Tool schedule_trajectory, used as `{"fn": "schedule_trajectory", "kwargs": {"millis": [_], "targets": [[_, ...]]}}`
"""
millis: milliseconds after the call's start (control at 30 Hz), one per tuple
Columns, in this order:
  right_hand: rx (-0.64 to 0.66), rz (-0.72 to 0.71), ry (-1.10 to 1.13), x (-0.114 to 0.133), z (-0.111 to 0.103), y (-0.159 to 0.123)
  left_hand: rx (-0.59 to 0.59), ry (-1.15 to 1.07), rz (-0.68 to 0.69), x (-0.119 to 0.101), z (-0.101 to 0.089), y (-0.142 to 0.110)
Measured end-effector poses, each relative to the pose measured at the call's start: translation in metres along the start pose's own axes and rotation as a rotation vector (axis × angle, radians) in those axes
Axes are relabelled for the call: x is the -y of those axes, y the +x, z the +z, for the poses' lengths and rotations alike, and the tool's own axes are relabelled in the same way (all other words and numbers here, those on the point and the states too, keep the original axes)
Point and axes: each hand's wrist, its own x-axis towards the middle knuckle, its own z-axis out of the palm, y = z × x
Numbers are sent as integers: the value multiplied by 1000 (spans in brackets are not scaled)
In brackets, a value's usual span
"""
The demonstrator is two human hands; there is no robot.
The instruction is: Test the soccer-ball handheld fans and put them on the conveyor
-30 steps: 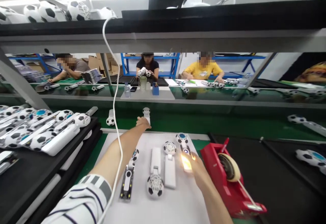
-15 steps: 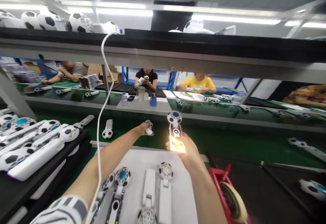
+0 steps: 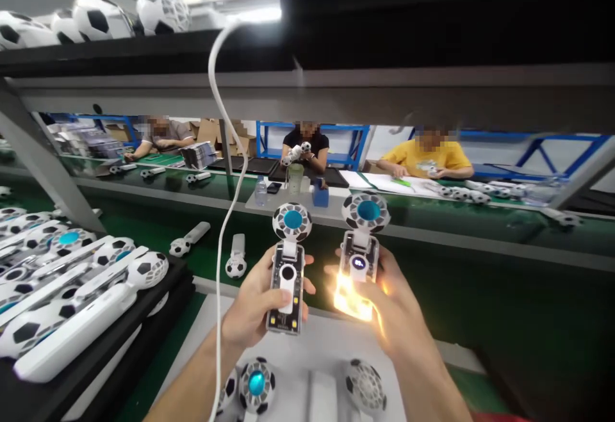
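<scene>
My left hand (image 3: 257,300) is closed round a handheld fan (image 3: 288,287) with a soccer-ball head and a clear-fronted handle, its thumb on the white strip below the round dark button. In my right hand (image 3: 389,294) is a second soccer-ball fan (image 3: 360,243), held upright beside the first and apart from it. Its round display is lit, and bright yellow light glows from the lower handle. Both fan heads show a blue centre. Below the hands, more fans lie on the white board (image 3: 307,339), among them one with a blue centre (image 3: 257,383) and one with a white grille (image 3: 366,385).
At left, a black tray (image 3: 158,307) holds several fans. A white cable (image 3: 221,249) hangs down in front of my left forearm. Overhead runs a dark shelf (image 3: 192,50). Single fans (image 3: 235,257) lie on the green belt (image 3: 480,281). Several people sit across it.
My left hand has come back from the belt with a fan, now upright and facing me. The lit fan in my right hand is nearer and its display shows clearly. The view has shifted left.
</scene>
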Motion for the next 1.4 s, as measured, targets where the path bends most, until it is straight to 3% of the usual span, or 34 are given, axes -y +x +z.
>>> {"fn": "schedule_trajectory", "kwargs": {"millis": [233,433,900,1067,1267,1400], "targets": [[81,28,-123,-14,8,-1,-39,-27,-38,0,-12,1],[93,37,-50,-19,14,-1,-74,-38,-60,3,-17,2],[187,109,-7,-14,8,-4,-87,-64,-91,-3,-9,-3],[154,54,-72,-16,10,-2,-107,-55,-62,-4,-6,-3],[92,103,11,-18,12,0,-109,-37,-78,-5,-4,-5],[105,56,40,-18,13,1,-103,-45,-70,-5,-3,-7]]}}
